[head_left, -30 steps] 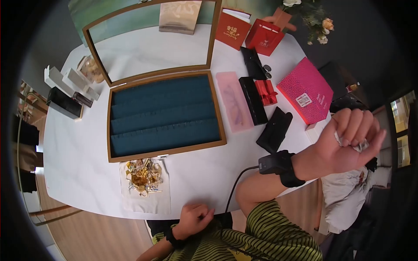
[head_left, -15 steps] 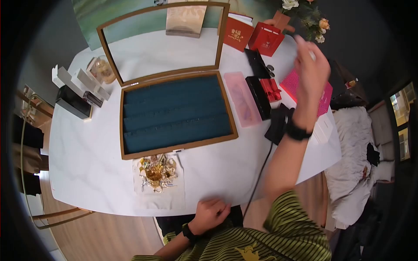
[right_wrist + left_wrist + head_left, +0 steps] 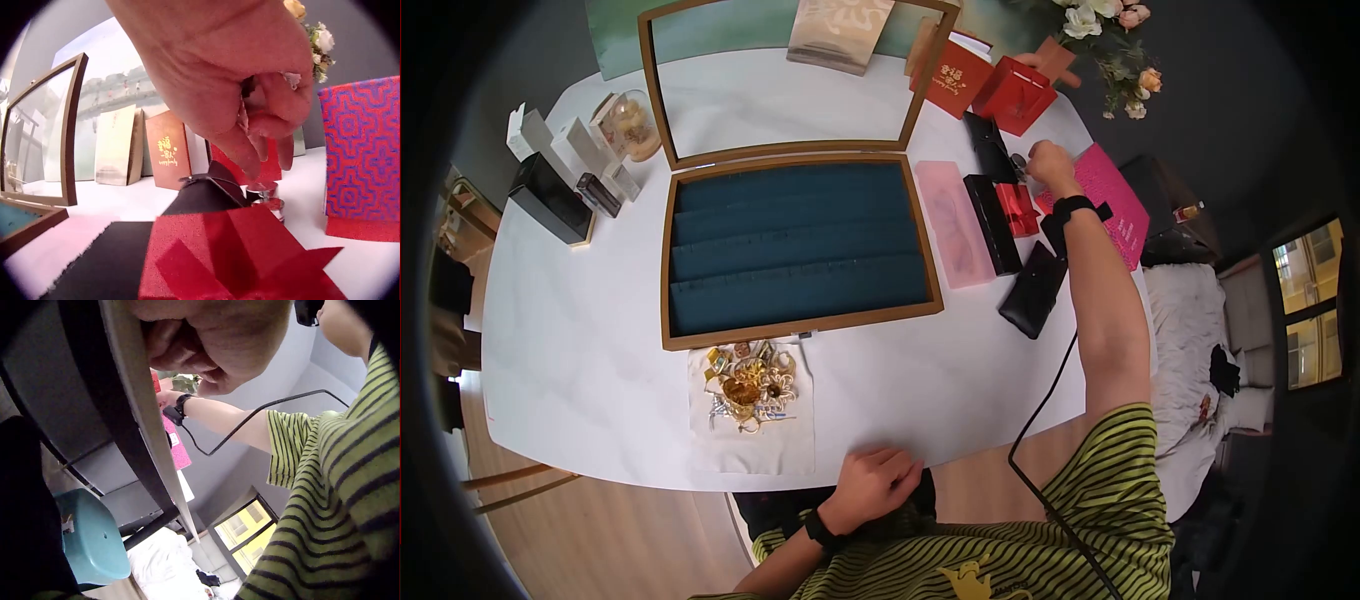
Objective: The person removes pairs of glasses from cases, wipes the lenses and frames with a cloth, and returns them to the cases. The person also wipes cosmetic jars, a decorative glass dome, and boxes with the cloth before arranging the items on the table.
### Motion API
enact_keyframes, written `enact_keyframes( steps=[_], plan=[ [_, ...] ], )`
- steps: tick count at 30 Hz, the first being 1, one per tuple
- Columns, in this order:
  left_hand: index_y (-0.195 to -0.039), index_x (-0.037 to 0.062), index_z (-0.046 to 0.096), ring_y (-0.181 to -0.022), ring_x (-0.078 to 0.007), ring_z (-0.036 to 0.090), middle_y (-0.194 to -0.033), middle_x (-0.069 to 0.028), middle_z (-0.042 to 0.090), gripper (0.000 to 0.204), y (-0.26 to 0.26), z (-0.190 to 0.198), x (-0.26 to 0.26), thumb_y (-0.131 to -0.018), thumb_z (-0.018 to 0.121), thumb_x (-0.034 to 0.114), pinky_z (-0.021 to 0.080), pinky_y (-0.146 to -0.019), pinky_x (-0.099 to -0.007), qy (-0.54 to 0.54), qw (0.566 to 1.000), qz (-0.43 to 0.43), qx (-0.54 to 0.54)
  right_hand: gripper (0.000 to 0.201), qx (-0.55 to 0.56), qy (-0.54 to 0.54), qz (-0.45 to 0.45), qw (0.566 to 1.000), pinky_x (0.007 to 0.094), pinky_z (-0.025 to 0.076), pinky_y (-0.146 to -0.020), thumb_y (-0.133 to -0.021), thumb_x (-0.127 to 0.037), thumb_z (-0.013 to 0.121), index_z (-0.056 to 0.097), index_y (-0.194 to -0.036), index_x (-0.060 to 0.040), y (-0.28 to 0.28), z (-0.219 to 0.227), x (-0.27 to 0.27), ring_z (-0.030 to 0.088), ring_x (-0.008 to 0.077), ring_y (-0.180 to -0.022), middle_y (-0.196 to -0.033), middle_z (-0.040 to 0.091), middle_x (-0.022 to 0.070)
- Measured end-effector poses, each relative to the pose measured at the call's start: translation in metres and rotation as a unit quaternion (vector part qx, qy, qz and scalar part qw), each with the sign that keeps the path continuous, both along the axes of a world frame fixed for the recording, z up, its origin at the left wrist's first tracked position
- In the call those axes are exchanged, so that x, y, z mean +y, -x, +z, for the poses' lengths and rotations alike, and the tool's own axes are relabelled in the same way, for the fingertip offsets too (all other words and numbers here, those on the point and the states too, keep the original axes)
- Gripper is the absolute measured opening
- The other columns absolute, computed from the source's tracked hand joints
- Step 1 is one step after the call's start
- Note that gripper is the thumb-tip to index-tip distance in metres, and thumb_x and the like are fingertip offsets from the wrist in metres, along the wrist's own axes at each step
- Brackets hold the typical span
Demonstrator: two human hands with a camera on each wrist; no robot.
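Observation:
My right hand (image 3: 1052, 168) is over the far right of the table. Its curled fingers hold a crumpled white tissue-like scrap (image 3: 290, 80), mostly hidden in the palm. In the right wrist view the fingertips hang right at two small round silvery things (image 3: 272, 206) beside a black pouch (image 3: 203, 192). A red gift box with a bow (image 3: 1017, 208) lies just nearer to me. At the table's front edge my left hand (image 3: 870, 488) rests with fingers loosely curled, holding nothing. Nearest to it, a heap of gold and silver jewelry (image 3: 750, 385) lies on a pale cloth (image 3: 752, 455).
A wooden display case (image 3: 800, 245) with blue-green lining stands with its glass lid raised. Beside it lie a pink case (image 3: 953, 225), a long black box (image 3: 992, 225) and a black pouch (image 3: 1033, 290). A magenta box (image 3: 1115, 200) stands at right, several small boxes (image 3: 550, 195) at left.
My right hand has swung from the right front side up and away, over to the small round things beyond the red gift box. The left hand stays at the table edge.

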State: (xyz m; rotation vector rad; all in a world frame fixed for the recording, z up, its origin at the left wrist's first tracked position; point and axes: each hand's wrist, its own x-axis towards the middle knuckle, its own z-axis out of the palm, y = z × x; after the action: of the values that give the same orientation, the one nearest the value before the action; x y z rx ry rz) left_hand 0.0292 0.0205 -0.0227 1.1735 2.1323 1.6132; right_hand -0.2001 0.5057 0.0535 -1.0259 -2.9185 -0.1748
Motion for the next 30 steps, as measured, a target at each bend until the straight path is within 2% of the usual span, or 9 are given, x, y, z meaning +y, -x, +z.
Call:
enact_keyframes(
  steps=[15,22,24,25,26,27,28,29,30],
  plan=[
    [-0.054,0.0076,0.044,-0.043,-0.024,0.044,-0.049,-0.0046,0.043,0.032,0.001,-0.001,0.004,-0.076,0.067,0.009,0.035,-0.041,-0.0354,0.017,1.0,0.005,0.016,0.032,-0.048,0.048,-0.034,0.997,0.0429,0.05,-0.085,-0.076,-0.014,0.062,0.066,-0.105,-0.0014,0.005,-0.024,-0.003,0.062,0.0364,-0.101,-0.109,0.063,0.0219],
    [-0.054,0.0078,0.044,-0.041,-0.0246,0.043,-0.049,-0.0054,0.043,0.033,0.0,-0.002,0.005,-0.076,0.069,0.009,0.033,-0.04,-0.0357,0.009,1.0,0.004,0.006,0.029,-0.002,0.022,0.009,1.0,0.0465,0.049,-0.082,-0.074,-0.018,0.065,0.066,-0.094,0.0032,-0.009,0.022,-0.019,0.061,0.0404,-0.097,-0.101,0.064,0.0263],
    [-0.054,0.0077,0.044,-0.041,-0.0246,0.044,-0.049,-0.0058,0.045,0.034,0.002,0.0,0.004,-0.076,0.07,0.009,0.034,-0.04,-0.0355,0.0,1.0,0.009,0.0,0.026,0.12,0.017,0.092,0.988,0.042,0.051,-0.074,-0.072,-0.019,0.068,0.065,-0.085,0.0032,-0.023,0.047,-0.041,0.066,0.0336,-0.086,-0.091,0.067,0.0214],
    [-0.054,0.0077,0.044,-0.041,-0.0246,0.044,-0.049,-0.0058,0.045,0.034,0.001,-0.002,0.004,-0.076,0.07,0.009,0.034,-0.04,-0.0355,-0.001,1.0,0.01,0.006,0.023,0.169,0.225,0.157,0.947,0.0382,0.05,-0.071,-0.071,-0.018,0.069,0.063,-0.082,0.0018,-0.042,0.057,-0.061,0.065,0.0276,-0.08,-0.085,0.066,0.0175],
    [-0.06,0.0075,0.047,-0.041,-0.023,0.045,-0.05,-0.0054,0.046,0.029,-0.001,-0.005,0.003,-0.076,0.07,0.008,0.034,-0.04,-0.0343,-0.005,1.0,0.015,-0.012,0.02,0.212,0.418,0.217,0.856,0.0344,0.05,-0.067,-0.071,-0.017,0.069,0.062,-0.078,0.0004,-0.07,0.067,-0.086,0.065,0.0217,-0.075,-0.079,0.065,0.0136],
    [-0.065,0.0072,0.05,-0.041,-0.0213,0.046,-0.05,-0.0049,0.047,0.024,-0.002,-0.007,0.003,-0.076,0.071,0.008,0.035,-0.04,-0.0331,-0.01,0.999,0.017,-0.029,0.013,0.163,0.325,0.213,0.907,0.0287,0.048,-0.065,-0.072,-0.012,0.066,0.061,-0.079,-0.0023,-0.1,0.077,-0.122,0.061,0.014,-0.071,-0.073,0.062,0.0068],
    [-0.065,0.0072,0.05,-0.041,-0.0213,0.046,-0.05,-0.0049,0.047,0.024,-0.003,-0.005,0.003,-0.076,0.071,0.008,0.035,-0.04,-0.0331,-0.016,1.0,0.01,-0.019,0.016,0.158,0.312,0.202,0.915,0.0289,0.049,-0.064,-0.071,-0.009,0.067,0.061,-0.084,-0.0027,-0.136,0.096,-0.181,0.062,0.0153,-0.069,-0.075,0.063,0.0075],
    [-0.074,0.0067,0.051,-0.042,-0.0187,0.047,-0.052,-0.0043,0.048,0.021,-0.005,-0.004,0.004,-0.076,0.072,0.008,0.036,-0.041,-0.0309,-0.013,0.997,0.037,-0.071,0.019,0.153,0.32,0.236,0.905,0.0273,0.048,-0.063,-0.071,-0.008,0.071,0.061,-0.087,-0.0027,-0.168,0.083,-0.206,0.061,0.0142,-0.069,-0.077,0.063,0.0063],
    [-0.083,0.0062,0.052,-0.044,-0.0161,0.048,-0.053,-0.0037,0.049,0.022,-0.007,-0.004,0.003,-0.076,0.073,0.007,0.037,-0.042,-0.0288,-0.01,0.99,0.058,-0.125,0.022,0.146,0.426,0.301,0.841,0.0266,0.048,-0.063,-0.073,-0.009,0.073,0.06,-0.09,-0.0025,-0.193,0.069,-0.222,0.06,0.0129,-0.07,-0.079,0.063,0.0055]
  ],
)
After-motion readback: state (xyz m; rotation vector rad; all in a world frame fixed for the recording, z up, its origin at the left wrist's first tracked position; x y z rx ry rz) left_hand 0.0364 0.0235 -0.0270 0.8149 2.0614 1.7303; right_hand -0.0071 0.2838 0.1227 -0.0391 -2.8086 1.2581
